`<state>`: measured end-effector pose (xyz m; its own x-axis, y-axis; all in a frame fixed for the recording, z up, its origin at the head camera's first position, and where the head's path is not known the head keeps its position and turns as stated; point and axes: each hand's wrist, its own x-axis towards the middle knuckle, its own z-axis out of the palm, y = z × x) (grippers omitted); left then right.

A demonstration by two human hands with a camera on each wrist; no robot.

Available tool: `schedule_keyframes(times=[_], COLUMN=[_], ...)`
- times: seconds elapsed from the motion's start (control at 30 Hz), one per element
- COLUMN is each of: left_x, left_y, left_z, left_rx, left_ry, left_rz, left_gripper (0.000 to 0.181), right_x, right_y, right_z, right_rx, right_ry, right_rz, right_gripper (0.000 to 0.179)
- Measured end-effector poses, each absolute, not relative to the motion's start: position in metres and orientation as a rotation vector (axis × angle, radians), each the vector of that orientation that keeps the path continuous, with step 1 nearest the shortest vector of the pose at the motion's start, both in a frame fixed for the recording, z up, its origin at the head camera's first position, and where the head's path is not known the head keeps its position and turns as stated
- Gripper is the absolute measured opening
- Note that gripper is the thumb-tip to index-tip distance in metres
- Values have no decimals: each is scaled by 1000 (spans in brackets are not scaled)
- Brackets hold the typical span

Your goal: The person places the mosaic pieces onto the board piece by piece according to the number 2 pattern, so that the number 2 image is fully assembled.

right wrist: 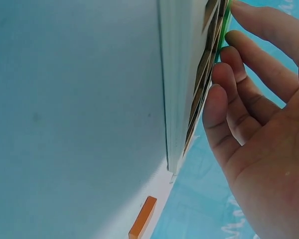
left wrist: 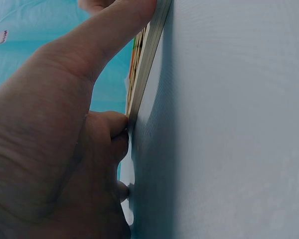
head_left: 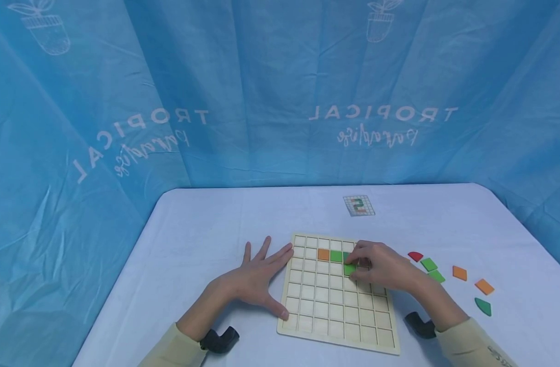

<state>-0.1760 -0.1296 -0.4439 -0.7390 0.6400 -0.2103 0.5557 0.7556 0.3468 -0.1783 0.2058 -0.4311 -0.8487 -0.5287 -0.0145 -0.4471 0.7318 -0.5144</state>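
Observation:
A pale wooden grid board (head_left: pixel 321 311) lies on the white table. My left hand (head_left: pixel 257 280) has its fingers spread, with thumb and a fingertip at the board's left edge; the left wrist view shows that thumb (left wrist: pixel 119 25) against the side. Between thumb and forefinger, my right hand (head_left: pixel 383 265) pinches a bright green square tile (head_left: pixel 349 269) at a grid cell. Just above that cell, a dark green piece (head_left: pixel 346 255) is partly hidden by the fingers. Left of it in the same row sit a green square (head_left: pixel 336 256) and an orange square (head_left: pixel 323 254).
Right of the board lie a red curved piece (head_left: pixel 415 256), two green squares (head_left: pixel 429 264), two orange squares (head_left: pixel 459 272) and a dark green curved piece (head_left: pixel 483 306). Behind the board is a small grid card (head_left: pixel 359 205) with a coloured figure. A blue curtain (head_left: pixel 271 92) hangs beyond the table.

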Motion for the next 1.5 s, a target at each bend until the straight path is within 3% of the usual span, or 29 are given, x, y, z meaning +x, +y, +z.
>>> schedule_keyframes(times=[1.5], left_x=[-175], left_y=[-128], left_z=[-442], left_rx=[927], left_ry=[2635], left_rz=[379], left_gripper=[133], right_x=[-159], right_y=[250], right_z=[-431], right_rx=[-630], right_ry=[2886], right_rz=[-775], right_gripper=[19])
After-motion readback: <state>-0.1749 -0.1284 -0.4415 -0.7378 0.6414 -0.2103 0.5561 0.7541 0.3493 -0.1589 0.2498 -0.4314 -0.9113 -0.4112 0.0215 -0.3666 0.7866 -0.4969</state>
